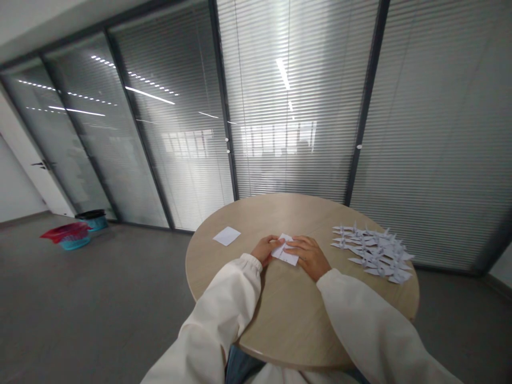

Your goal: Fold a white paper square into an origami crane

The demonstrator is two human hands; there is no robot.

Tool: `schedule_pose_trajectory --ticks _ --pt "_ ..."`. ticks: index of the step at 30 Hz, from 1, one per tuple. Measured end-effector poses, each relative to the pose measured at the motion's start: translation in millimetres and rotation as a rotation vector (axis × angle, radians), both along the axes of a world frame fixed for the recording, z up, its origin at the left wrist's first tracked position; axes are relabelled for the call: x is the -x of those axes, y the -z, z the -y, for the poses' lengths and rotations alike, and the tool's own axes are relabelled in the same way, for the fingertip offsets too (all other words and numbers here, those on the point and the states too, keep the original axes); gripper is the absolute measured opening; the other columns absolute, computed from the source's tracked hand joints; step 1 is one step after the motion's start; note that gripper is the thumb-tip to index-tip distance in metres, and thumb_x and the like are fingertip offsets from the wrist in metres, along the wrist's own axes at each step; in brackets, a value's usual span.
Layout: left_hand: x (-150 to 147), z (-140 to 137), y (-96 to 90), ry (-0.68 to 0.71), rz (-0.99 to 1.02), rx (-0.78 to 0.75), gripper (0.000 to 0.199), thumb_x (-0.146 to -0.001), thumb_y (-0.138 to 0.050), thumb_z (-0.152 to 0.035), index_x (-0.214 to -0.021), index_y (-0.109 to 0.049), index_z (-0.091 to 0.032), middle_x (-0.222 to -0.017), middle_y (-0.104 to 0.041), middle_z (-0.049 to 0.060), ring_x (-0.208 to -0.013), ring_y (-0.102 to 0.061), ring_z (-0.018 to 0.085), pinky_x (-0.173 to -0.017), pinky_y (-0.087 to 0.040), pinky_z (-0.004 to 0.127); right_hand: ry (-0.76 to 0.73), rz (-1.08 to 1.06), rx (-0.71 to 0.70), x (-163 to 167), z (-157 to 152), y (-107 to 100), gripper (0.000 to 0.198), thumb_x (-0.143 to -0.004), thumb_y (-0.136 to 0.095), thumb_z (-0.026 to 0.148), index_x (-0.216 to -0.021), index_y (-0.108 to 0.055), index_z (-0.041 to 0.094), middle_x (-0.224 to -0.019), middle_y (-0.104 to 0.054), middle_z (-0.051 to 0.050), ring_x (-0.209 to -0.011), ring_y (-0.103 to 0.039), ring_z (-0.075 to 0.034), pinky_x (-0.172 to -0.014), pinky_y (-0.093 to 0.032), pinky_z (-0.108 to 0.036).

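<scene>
A folded piece of white paper [286, 258] lies on the round table in front of me, with creases across its surface. My left hand [265, 249] grips its left side, thumb on top and the other fingers partly hidden. From the right, my right hand [310, 257] rests its stretched fingers flat across the paper's upper part; its thumb is hard to see. A square white sheet [226, 236] lies apart, to the left of my left hand. Right of my right hand, several folded paper cranes [372, 249] stand grouped in close rows.
The round wooden table [280, 330] has its near edge by my lap. Glass partitions with blinds [296, 106] rise behind it. On the floor at left are a blue bin with a red bag [72, 234] and another with a black bag [94, 218], near a white door [36, 170].
</scene>
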State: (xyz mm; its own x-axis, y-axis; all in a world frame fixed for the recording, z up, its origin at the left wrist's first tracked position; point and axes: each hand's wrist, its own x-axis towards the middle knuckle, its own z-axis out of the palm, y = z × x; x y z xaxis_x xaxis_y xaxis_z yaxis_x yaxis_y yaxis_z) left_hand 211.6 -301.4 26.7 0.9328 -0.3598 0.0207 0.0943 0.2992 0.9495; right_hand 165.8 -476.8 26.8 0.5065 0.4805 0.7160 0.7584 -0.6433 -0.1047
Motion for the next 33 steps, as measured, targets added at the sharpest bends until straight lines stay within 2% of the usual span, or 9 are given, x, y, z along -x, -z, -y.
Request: schedule_pose_trajectory --ticks 6,12,17,24,28,33 --pt "-5.0 -5.3 -1.2 -0.093 0.043 -0.069 0.042 -0.047 -0.076 -0.031 -0.079 -0.058 -0.010 -0.061 -0.060 0.002 -0.049 -0.053 0.010 -0.050 -0.041 0.023 -0.033 0.006 0.049 3.7 -4.2 -2.6 0.026 -0.077 -0.054 0.020 -0.100 -0.060 0.031 -0.107 -0.061 0.000 -0.110 -0.044 -0.019 -0.095 -0.030 -0.042" --pt "-7.4 -9.4 -0.9 -0.180 0.053 -0.092 0.039 -0.050 -0.073 -0.031 -0.080 -0.060 -0.009 -0.062 -0.062 0.004 -0.051 -0.055 0.012 -0.050 -0.042 0.023 -0.094 0.016 0.068 7.9 -7.5 -4.5 0.016 -0.079 -0.054 0.024 -0.091 -0.064 0.029 -0.099 -0.064 0.001 -0.107 -0.047 -0.017 -0.094 -0.030 -0.041" --pt "-8.6 -10.6 -0.3 -0.189 0.094 -0.147 0.039 -0.050 -0.073 -0.032 -0.079 -0.060 -0.010 -0.060 -0.061 0.003 -0.049 -0.054 0.012 -0.049 -0.042 0.023 -0.067 -0.043 -0.053 3.3 -8.2 1.5 0.013 -0.079 -0.054 0.030 -0.085 -0.065 0.027 -0.091 -0.067 0.001 -0.099 -0.051 -0.017 -0.088 -0.035 -0.037" --pt "-2.0 -7.8 -4.1 -0.029 0.164 -0.276 0.038 -0.051 -0.072 -0.036 -0.077 -0.060 -0.011 -0.059 -0.060 0.001 -0.053 -0.055 0.011 -0.053 -0.045 0.021 0.099 -0.117 -0.267 -0.7 -7.3 0.1 0.017 -0.077 -0.055 0.036 -0.074 -0.063 0.021 -0.077 -0.063 -0.003 -0.079 -0.054 -0.017 -0.076 -0.041 -0.033" --pt "6.3 -2.9 -8.2 0.104 0.132 -0.249 0.040 -0.057 -0.068 -0.042 -0.081 -0.060 -0.011 -0.072 -0.062 0.004 -0.066 -0.058 0.016 -0.059 -0.049 0.028 0.119 -0.141 -0.334 -0.8 -6.9 -0.9 0.016 -0.076 -0.056 0.035 -0.073 -0.061 0.020 -0.076 -0.060 -0.004 -0.079 -0.053 -0.017 -0.075 -0.041 -0.031" --pt "13.4 0.7 -13.0 0.151 0.121 -0.231 0.046 -0.065 -0.057 -0.052 -0.084 -0.060 -0.009 -0.080 -0.061 0.009 -0.077 -0.057 0.019 -0.062 -0.051 0.032 0.104 -0.191 -0.433 -6.2 -5.2 4.2 0.015 -0.076 -0.056 0.034 -0.073 -0.059 0.020 -0.080 -0.057 -0.003 -0.079 -0.053 -0.016 -0.076 -0.042 -0.030"
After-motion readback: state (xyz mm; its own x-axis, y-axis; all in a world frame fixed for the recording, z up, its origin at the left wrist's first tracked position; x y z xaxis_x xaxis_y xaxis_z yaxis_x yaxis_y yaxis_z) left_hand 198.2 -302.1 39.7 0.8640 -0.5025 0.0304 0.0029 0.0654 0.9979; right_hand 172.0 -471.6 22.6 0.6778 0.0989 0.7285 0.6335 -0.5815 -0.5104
